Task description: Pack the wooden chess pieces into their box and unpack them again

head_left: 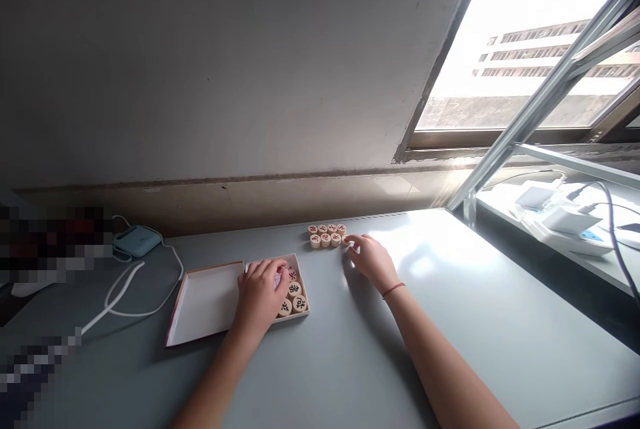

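- Grip of the right hand (373, 262), near the centre of the frame: thumb and forefinger are slightly apart, and the fingertips are at an end piece (345, 239). I cannot tell if it is squeezed.
- Left hand (261, 289) lies with bent fingers over the box (303, 285), left of the lower centre. Under its thumb shows a pale sheet with lines (278, 279); whether it is held, I cannot tell.
- Round pieces (326, 240) with red signs are in two close rows at the centre of the frame, the end piece closing the nearer row on its right.
- More pieces, most with dark signs, lie in the right part of the box. The lid (205, 302) lies beside it on the left, inner side up.
- Each piece looks like wood, so I judge it light, hard and not easily broken. Its smooth rim could slide a little; it is best taken by the round side, between thumb and forefinger.
- The box seems to be thin card, stiff but able to bend; hold it by the walls.
- Below everything is the grey bench (350, 362), flat and rather shiny, with strong glare at right.
- Behind it stands a plain wall (225, 82); a bright window (455, 102) fills the upper right.
- At left are a blue case (137, 242) and a white cable (120, 292); at right, a metal frame (530, 105).
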`<act>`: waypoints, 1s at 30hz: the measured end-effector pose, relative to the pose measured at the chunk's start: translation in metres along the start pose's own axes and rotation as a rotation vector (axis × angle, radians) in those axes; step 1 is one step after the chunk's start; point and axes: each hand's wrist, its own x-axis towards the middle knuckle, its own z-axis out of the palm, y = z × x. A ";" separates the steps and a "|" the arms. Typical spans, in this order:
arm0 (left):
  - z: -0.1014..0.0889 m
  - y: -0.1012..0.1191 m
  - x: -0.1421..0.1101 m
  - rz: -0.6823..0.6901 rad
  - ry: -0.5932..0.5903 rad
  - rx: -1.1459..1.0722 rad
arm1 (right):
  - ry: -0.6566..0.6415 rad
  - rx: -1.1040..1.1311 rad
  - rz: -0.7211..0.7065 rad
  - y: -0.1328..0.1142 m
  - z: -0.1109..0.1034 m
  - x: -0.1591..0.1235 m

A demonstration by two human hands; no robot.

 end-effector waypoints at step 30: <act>-0.009 0.020 0.003 -0.139 0.027 -0.175 | -0.050 0.521 -0.581 -0.077 0.011 -0.046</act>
